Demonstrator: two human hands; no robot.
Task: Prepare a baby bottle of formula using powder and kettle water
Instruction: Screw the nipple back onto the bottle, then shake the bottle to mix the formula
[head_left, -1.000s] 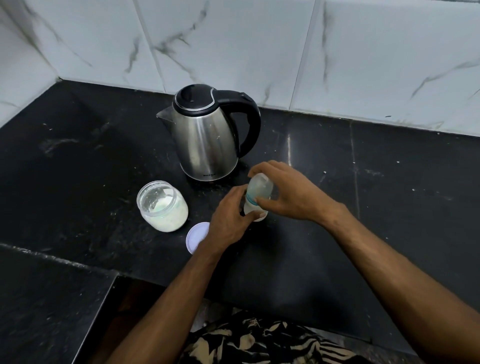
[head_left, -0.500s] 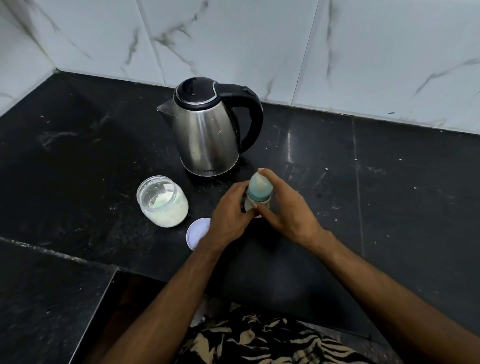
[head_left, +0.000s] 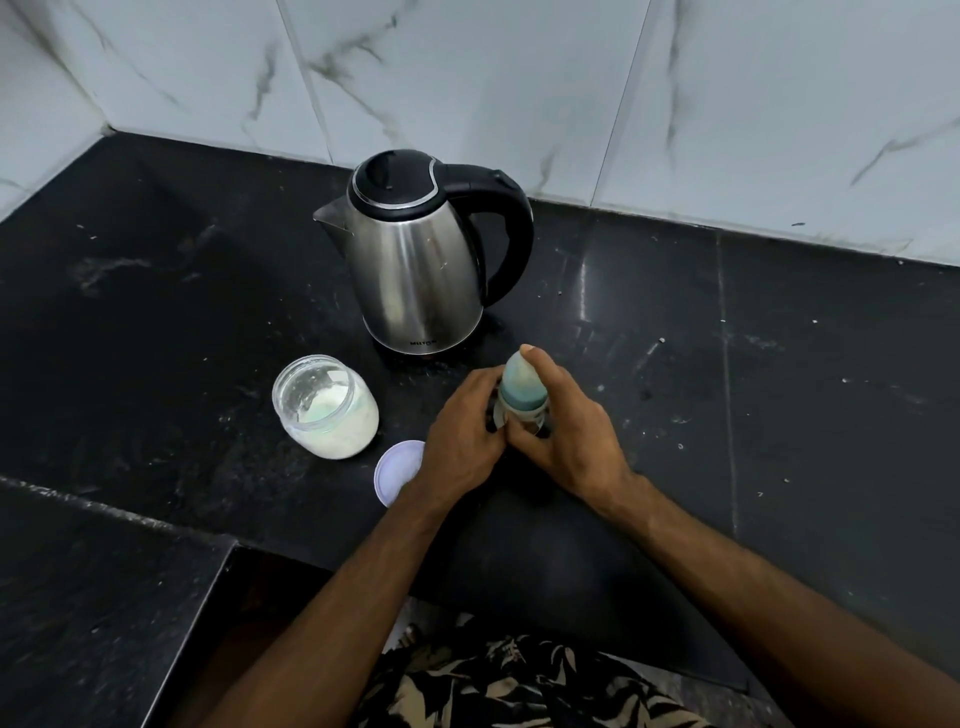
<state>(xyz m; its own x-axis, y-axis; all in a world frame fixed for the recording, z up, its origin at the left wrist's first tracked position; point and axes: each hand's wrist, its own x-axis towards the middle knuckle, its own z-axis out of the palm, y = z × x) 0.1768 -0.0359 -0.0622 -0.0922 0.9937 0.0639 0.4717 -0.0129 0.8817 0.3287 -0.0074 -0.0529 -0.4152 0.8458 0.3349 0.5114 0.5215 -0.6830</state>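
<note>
Bottle (head_left: 521, 391) between fingers (head_left: 540, 364) of both hands.

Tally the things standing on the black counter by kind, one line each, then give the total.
Kettle: 1
Powder jar: 1
Jar lid: 1
Baby bottle: 1, held by the left hand and right hand
Total: 4

Both forearms are bare from the wrists up to where they leave the view, with no sleeves, watch, bracelet or rings showing on the left hand (head_left: 462, 441) or the right hand (head_left: 566, 436). At the bottom edge, between the arms, shows a garment (head_left: 519, 686) of black cloth printed with cream and tan leaf-like shapes.
</note>
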